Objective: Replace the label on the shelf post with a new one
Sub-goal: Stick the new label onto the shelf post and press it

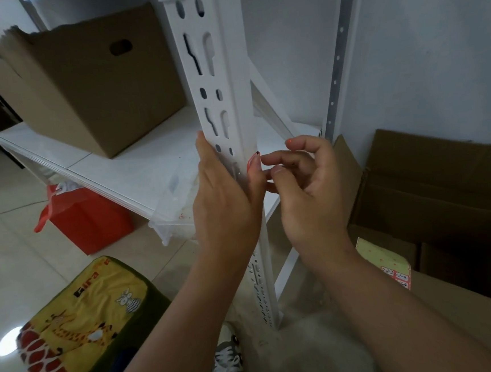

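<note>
A white slotted shelf post (223,78) runs down the middle of the head view. My left hand (224,199) lies against its left face, with its thumb round the right edge of the post. A small red label (253,162) with dark marks sticks to the post's right edge and is partly lifted. My right hand (300,178) is beside it, thumb and forefinger pinching the label's free edge. A sheet of red labels (396,276) lies on a box at the lower right.
A cardboard box (90,89) stands on the white shelf (136,168). A red bag (86,217) and a clear plastic bin (173,221) sit under the shelf. A giraffe-print stool (84,327) stands at lower left. Open cardboard boxes (435,199) fill the right.
</note>
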### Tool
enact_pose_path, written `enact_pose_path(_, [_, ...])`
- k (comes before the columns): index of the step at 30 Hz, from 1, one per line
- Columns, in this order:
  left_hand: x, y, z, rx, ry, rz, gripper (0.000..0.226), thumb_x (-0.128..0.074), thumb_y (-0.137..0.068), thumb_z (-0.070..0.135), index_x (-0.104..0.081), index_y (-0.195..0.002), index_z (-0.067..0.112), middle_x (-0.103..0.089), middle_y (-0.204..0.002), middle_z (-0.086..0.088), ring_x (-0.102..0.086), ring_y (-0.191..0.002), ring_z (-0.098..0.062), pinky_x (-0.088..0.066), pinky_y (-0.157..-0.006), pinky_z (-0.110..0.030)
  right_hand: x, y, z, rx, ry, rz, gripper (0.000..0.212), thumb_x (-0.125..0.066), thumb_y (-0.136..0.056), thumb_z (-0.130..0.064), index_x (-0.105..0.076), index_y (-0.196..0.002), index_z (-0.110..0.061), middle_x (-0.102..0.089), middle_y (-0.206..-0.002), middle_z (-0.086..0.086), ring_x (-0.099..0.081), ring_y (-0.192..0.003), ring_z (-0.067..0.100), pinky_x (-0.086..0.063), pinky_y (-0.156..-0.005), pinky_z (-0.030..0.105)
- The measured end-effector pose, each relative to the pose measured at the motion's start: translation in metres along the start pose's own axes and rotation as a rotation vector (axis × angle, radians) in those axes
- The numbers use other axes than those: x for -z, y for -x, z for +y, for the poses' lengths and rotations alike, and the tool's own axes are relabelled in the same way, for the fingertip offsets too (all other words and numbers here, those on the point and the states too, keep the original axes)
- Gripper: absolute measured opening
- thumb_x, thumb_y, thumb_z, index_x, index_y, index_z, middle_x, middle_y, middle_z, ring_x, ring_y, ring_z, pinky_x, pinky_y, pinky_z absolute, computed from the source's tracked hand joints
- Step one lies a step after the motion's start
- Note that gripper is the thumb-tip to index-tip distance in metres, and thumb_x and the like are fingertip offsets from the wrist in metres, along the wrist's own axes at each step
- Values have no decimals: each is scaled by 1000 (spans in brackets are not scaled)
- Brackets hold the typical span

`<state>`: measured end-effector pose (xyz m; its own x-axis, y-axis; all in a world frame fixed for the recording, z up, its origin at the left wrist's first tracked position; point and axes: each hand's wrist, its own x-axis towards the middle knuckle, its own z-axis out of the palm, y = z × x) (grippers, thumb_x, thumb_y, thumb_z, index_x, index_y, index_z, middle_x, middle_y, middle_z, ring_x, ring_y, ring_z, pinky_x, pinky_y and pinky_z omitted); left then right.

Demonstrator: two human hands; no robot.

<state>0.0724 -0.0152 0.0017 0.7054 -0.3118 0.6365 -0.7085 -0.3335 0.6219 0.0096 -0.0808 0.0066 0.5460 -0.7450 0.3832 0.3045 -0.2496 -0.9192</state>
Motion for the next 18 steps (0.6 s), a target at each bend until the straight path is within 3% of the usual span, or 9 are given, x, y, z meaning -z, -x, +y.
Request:
enact_pose_path(3, [-1,0,1,-15,-69,31,76,-31,-92,58,-5,-151,16,-48,-139,-11,-59,-113,-26,-55,-85,-38,2,0,0,-9,-2,-2,29,-55,-93,-2,-48,-103,-28,-69,-93,-9,-69,-87,11,-59,-82,36])
enact_pose_path(11, [-8,-1,-1,-8,-74,57,72,-35,-93,49,-9,-150,14,-47,-140,-10,-60,-108,-26,-47,-75,-27,10,2,0,4,-3,11,30,-55,-92,-2,-48,-103,-29,-69,-93,-8,-68,-88,14,-59,-78,31])
enact_pose_path(13, [-9,-1,-2,-5,-47,61,71,-36,-93,50,-12,-149,13,-46,-139,-9,-58,-108,-17,-46,-74,-21,13,2,0,3,5,13,28,-55,-92,-3,-48,-105,-27,-69,-93,-9,-68,-87,13,-59,-78,31])
enact_pose_path(16, [-9,-1,-3,-27,47,53,70,-43,-96,44,-14,-150,9,-41,-143,-6,-43,-110,14,-39,-77,-2,16,3,-1,-11,19,12,26,-56,-93,-6,-48,-106,-27,-69,-92,-12,-69,-87,11,-59,-80,33])
enact_pose_path(18, [-8,-1,-5,-32,116,38,69,-48,-96,39,-15,-149,10,-39,-144,-3,-39,-109,22,-37,-80,3,18,2,-1,-13,26,15,27,-56,-93,-7,-47,-105,-30,-69,-91,-13,-69,-86,10,-59,-81,32])
